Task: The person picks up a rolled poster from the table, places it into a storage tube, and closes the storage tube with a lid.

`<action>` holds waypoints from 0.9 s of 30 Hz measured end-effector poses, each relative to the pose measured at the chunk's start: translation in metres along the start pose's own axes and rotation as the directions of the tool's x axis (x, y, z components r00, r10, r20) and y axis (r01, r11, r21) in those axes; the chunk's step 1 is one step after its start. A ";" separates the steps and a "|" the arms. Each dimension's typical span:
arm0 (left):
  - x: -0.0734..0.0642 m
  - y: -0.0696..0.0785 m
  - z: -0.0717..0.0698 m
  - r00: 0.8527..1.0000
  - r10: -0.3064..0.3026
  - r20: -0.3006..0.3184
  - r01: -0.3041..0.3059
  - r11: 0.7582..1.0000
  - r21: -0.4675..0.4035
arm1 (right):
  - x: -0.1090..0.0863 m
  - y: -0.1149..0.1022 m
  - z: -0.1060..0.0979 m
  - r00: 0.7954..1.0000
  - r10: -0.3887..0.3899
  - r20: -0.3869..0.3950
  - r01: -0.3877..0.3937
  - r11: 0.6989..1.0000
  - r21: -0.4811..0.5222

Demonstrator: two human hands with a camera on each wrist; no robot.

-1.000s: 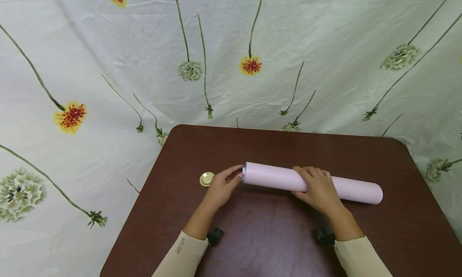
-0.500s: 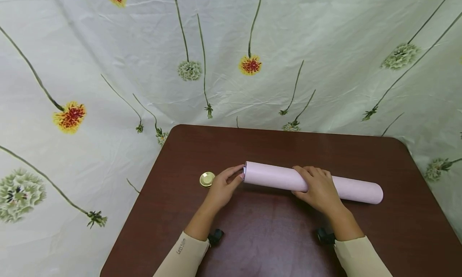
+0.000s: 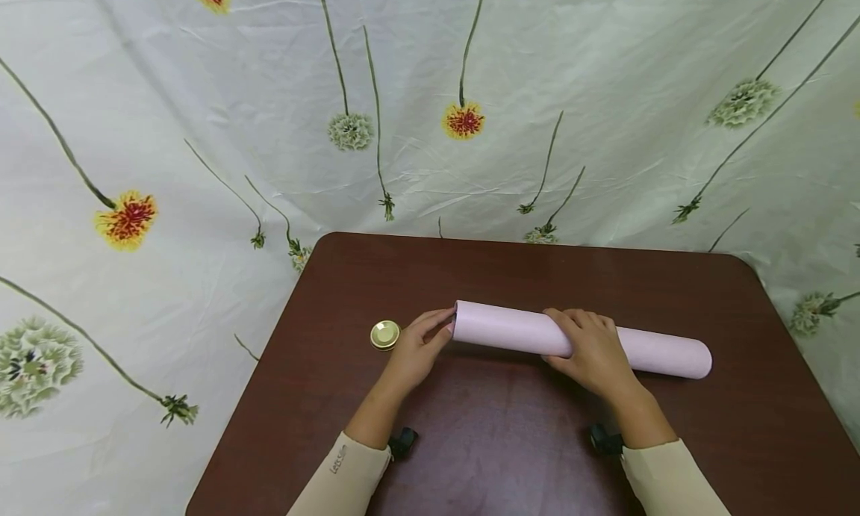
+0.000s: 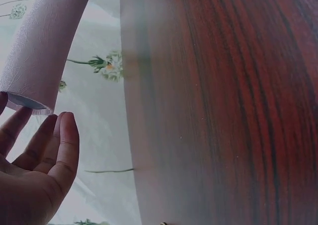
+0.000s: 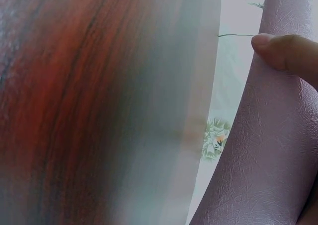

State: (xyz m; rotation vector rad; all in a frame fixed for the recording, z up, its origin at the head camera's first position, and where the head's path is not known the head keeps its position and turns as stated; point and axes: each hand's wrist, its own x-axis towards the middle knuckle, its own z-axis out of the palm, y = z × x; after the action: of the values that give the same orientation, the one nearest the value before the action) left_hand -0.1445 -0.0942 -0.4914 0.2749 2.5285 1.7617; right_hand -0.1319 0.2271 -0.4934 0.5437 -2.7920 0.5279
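Note:
A long pale-pink tube (image 3: 504, 328) with a creased, leather-like surface lies nearly crosswise, its right end lower in the head view. My right hand (image 3: 594, 352) grips it around the middle; the thumb (image 5: 278, 48) lies across its near side in the right wrist view. At the left end my left hand (image 3: 413, 349) holds its fingertips right at the open rim, fingers apart and gently bent. The left wrist view shows the tube's hollow end (image 4: 31, 102) above these fingers (image 4: 67, 140). A round gold-coloured lid (image 3: 385, 335) lies just left of the left hand.
The dark reddish-brown table (image 3: 497, 441) has rounded far corners. A pale cloth with a flower print (image 3: 269, 90) hangs behind it and down its left side. Dark wrist cameras (image 3: 403, 443) sit at the cream sleeves (image 3: 346, 475).
A whitish edge that stuck out of the tube's left end no longer shows past the rim. Both hands and the tube stay almost where they were; the view has shifted slightly.

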 end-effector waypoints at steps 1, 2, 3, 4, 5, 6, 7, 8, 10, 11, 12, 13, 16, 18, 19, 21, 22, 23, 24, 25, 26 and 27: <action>0.000 0.000 0.000 1.000 -0.002 -0.001 0.002 1.000 0.008 | 0.000 0.000 0.000 1.000 -0.001 0.000 0.001 1.000 -0.001; 0.000 0.001 0.000 1.000 -0.004 -0.002 0.004 1.000 0.011 | 0.000 0.000 0.000 1.000 -0.001 0.001 0.001 1.000 -0.001; 0.000 0.001 0.000 1.000 -0.003 -0.003 0.003 1.000 0.017 | 0.000 0.000 0.000 1.000 -0.001 0.001 0.001 1.000 -0.001; 0.000 0.001 0.000 1.000 -0.001 -0.003 0.001 1.000 0.019 | 0.000 0.000 0.000 1.000 -0.001 0.002 0.001 1.000 -0.002; -0.001 0.001 0.000 1.000 0.001 -0.002 -0.001 1.000 0.024 | 0.000 -0.001 0.000 1.000 -0.001 0.002 0.001 1.000 -0.002; -0.001 0.002 0.001 1.000 0.005 -0.001 -0.005 1.000 0.029 | 0.000 -0.001 0.000 1.000 -0.001 0.002 0.001 1.000 -0.001; -0.001 0.002 0.001 1.000 0.005 -0.001 -0.005 0.999 0.036 | 0.000 -0.001 0.000 1.000 0.000 0.002 0.000 1.000 -0.002; -0.001 0.002 0.001 1.000 0.006 0.000 -0.006 0.999 0.044 | 0.000 -0.001 0.000 1.000 0.000 0.002 0.000 1.000 0.000; -0.001 0.002 0.001 1.000 0.010 0.003 -0.010 0.998 0.061 | 0.000 -0.001 0.000 1.000 -0.001 0.001 0.001 1.000 0.000; -0.001 0.001 0.001 1.000 0.012 0.005 -0.013 0.997 0.070 | 0.000 0.000 0.000 1.000 -0.002 0.000 0.002 1.000 0.000; -0.001 0.001 0.001 1.000 0.013 0.006 -0.013 0.997 0.078 | 0.000 0.000 0.001 1.000 -0.003 -0.001 0.003 1.000 0.000; -0.001 0.000 0.001 1.000 0.012 0.006 -0.013 0.996 0.084 | 0.000 0.000 0.001 1.000 -0.004 -0.002 0.004 1.000 -0.001; 0.000 -0.001 0.002 1.000 0.014 0.009 -0.015 0.996 0.088 | 0.000 0.000 0.002 1.000 -0.007 -0.008 0.007 1.000 -0.003; 0.000 -0.001 0.002 1.000 0.010 0.011 -0.011 0.996 0.086 | -0.001 0.000 0.002 1.000 -0.006 -0.011 0.006 1.000 -0.003; 0.000 -0.001 0.002 1.000 0.009 0.012 -0.010 0.997 0.080 | -0.001 0.001 0.002 1.000 -0.006 -0.012 0.005 1.000 -0.002; 0.000 0.000 0.002 1.000 0.017 0.011 -0.018 0.998 0.066 | -0.001 0.001 0.002 1.000 -0.004 -0.014 0.004 1.000 -0.003; 0.000 0.000 0.002 1.000 0.021 0.010 -0.021 0.998 0.055 | -0.001 0.001 0.002 1.000 -0.004 -0.014 0.004 1.000 -0.004; 0.000 0.000 0.001 1.000 0.024 0.008 -0.025 0.999 0.043 | -0.001 0.001 0.002 1.000 -0.004 -0.014 0.004 1.000 -0.004; 0.000 0.000 0.001 1.000 0.029 0.000 -0.029 0.999 0.033 | -0.001 0.001 0.002 1.000 -0.004 -0.014 0.004 1.000 -0.004; -0.001 0.000 0.000 0.999 0.032 -0.008 -0.031 0.999 0.023 | 0.000 0.000 0.002 1.000 -0.004 -0.014 0.004 1.000 -0.003; -0.001 0.000 -0.001 0.999 0.032 -0.018 -0.031 0.999 0.018 | 0.000 0.000 0.001 1.000 -0.004 -0.014 0.004 1.000 -0.003; -0.001 0.000 -0.002 0.999 0.027 -0.029 -0.026 1.000 0.012 | 0.000 0.000 0.001 1.000 -0.003 -0.014 0.003 1.000 -0.002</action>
State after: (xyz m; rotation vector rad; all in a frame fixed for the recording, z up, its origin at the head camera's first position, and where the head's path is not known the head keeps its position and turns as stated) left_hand -0.1441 -0.0964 -0.4912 0.2866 2.5680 1.7738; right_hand -0.1319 0.2267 -0.4943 0.5418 -2.7778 0.5265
